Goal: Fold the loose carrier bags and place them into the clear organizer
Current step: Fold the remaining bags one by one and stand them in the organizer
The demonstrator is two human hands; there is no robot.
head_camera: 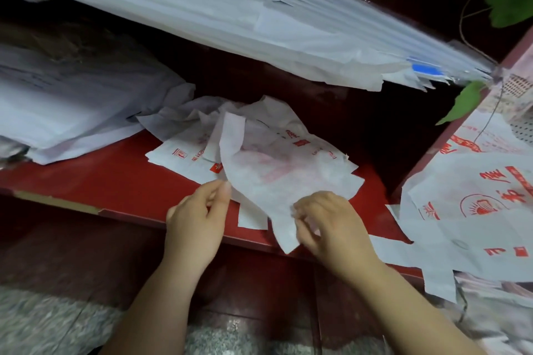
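Note:
A white carrier bag (271,173) with faint red print lies half lifted over the front edge of a red shelf (115,179). My left hand (196,222) pinches its left edge between thumb and fingers. My right hand (328,225) pinches its lower right part near the hanging corner. More white bags with red print (187,153) lie crumpled under and behind it. A clear organizer (317,17) packed with folded white bags slants across the top of the view.
A stack of pale bags (72,101) fills the shelf's left side. Printed white bags (476,210) spill over a red upright on the right. Green leaves (467,101) hang at the right. A grey speckled floor (43,323) lies below.

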